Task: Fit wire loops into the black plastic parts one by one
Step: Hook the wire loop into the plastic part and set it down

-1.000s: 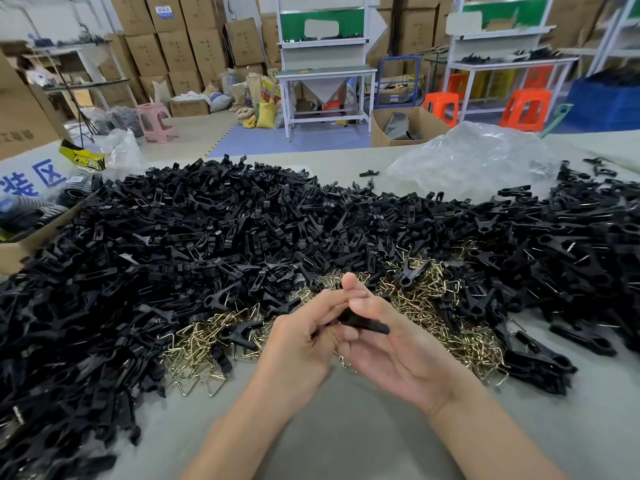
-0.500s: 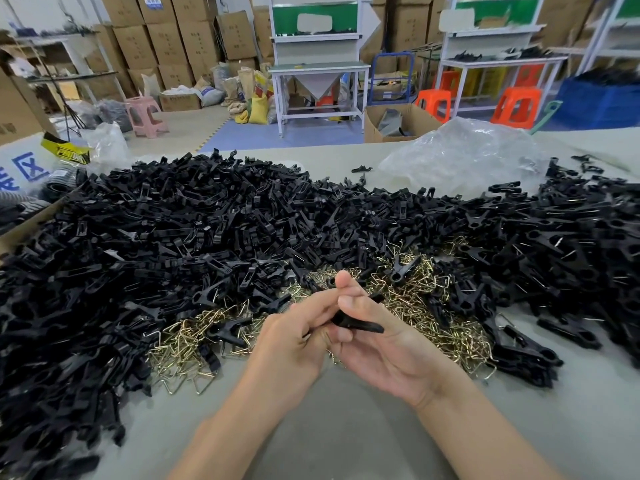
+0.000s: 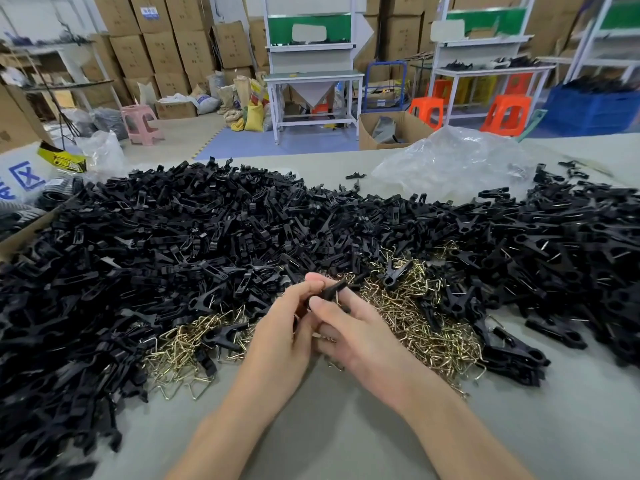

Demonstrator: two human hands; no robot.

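Parts (image 3: 207,237), loops (image 3: 415,320) on table (image 3: 346,445)

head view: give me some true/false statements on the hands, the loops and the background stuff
1. The left hand and the right hand both pinch one black part. True.
2. The loops sit in a box. False: they lie loose on the table, among the black parts.
3. A clear bag lies on the table beyond the pile. True.
4. The stools at back right are blue. False: they are orange.
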